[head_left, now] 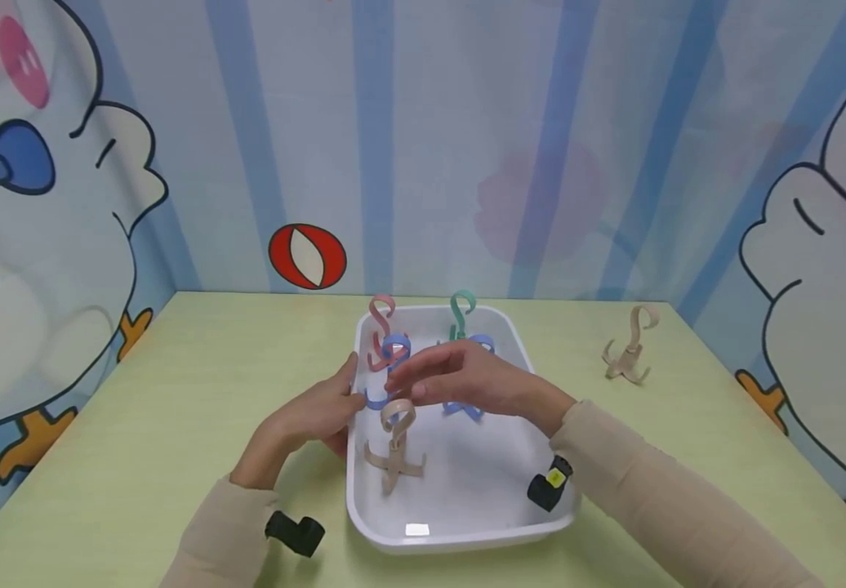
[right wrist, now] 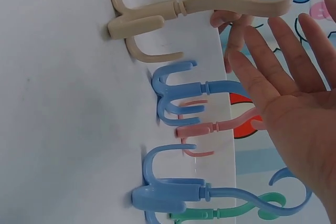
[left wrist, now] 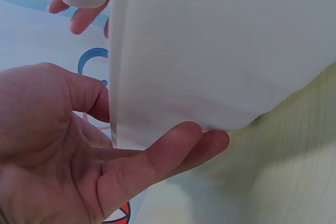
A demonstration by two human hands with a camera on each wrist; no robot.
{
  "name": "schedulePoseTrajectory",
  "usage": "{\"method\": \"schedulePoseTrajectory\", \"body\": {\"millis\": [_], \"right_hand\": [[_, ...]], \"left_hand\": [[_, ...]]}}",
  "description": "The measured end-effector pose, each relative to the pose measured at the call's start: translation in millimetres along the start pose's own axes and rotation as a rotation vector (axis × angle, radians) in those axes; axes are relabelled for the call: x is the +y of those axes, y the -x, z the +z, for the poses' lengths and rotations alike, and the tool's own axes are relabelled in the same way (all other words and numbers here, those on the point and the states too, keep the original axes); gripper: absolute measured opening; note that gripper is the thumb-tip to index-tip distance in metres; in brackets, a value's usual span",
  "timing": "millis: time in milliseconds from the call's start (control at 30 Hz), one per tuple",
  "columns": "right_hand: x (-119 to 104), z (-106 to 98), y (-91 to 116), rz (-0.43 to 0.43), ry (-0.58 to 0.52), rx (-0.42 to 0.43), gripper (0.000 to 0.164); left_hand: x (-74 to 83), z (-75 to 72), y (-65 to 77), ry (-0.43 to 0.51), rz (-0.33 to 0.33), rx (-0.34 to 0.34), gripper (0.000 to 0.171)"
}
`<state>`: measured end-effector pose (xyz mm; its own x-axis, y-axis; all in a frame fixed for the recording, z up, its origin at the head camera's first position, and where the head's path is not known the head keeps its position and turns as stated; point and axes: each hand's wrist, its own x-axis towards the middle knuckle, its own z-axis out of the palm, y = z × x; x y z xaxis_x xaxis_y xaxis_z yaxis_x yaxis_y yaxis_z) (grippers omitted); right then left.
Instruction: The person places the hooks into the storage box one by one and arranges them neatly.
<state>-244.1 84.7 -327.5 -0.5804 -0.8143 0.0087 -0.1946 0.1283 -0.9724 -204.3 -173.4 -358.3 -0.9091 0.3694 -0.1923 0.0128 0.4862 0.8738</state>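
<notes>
A white tray (head_left: 460, 498) stands on the table, its left wall held by my left hand (head_left: 313, 412), thumb at the rim and fingers against the outside. Over the tray hovers my right hand (head_left: 467, 380), fingers extended and nothing held. Its fingertips are beside the curved top of a blue claw hook (right wrist: 181, 90). Nearer to me in the tray stands a beige claw hook (head_left: 396, 461). Toward the far end are a pink claw hook (head_left: 382, 314), a green claw hook (head_left: 460, 314) and a second blue claw hook (head_left: 465, 411), partly hidden by the right hand.
Another beige claw hook (head_left: 627, 359) stands on the pale green table (head_left: 232, 359), right of the tray near the back edge. Behind the table rises a blue striped backdrop (head_left: 423, 147) with cartoon figures. Small black devices are strapped at both wrists.
</notes>
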Motion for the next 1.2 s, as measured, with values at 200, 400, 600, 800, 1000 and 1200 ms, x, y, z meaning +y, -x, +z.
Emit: {"method": "schedulePoseTrajectory", "body": {"millis": [200,400,600,800,1000,1200], "right_hand": [[-3,-8,6,-0.026,-0.018,0.046,0.043],[-4,-16,15,-0.008,0.033,0.157,0.042],[0,-23,26,-0.002,0.085,0.28,0.036],[-3,-31,36,-0.008,0.088,0.368,0.034],[-3,-40,47,-0.013,0.068,0.429,0.036],[0,-47,59,-0.034,0.027,0.472,0.036]], "left_hand": [[1.1,0.2,0.7,-0.008,-0.009,0.009,0.079],[2.0,1.3,1.5,-0.014,-0.02,0.018,0.082],[1.5,2.7,2.6,-0.008,-0.04,0.014,0.083],[0.8,2.5,1.7,-0.01,-0.033,0.016,0.081],[-0.1,2.3,1.6,-0.015,-0.022,0.018,0.082],[0.2,3.3,2.3,-0.014,-0.029,0.017,0.083]]}}
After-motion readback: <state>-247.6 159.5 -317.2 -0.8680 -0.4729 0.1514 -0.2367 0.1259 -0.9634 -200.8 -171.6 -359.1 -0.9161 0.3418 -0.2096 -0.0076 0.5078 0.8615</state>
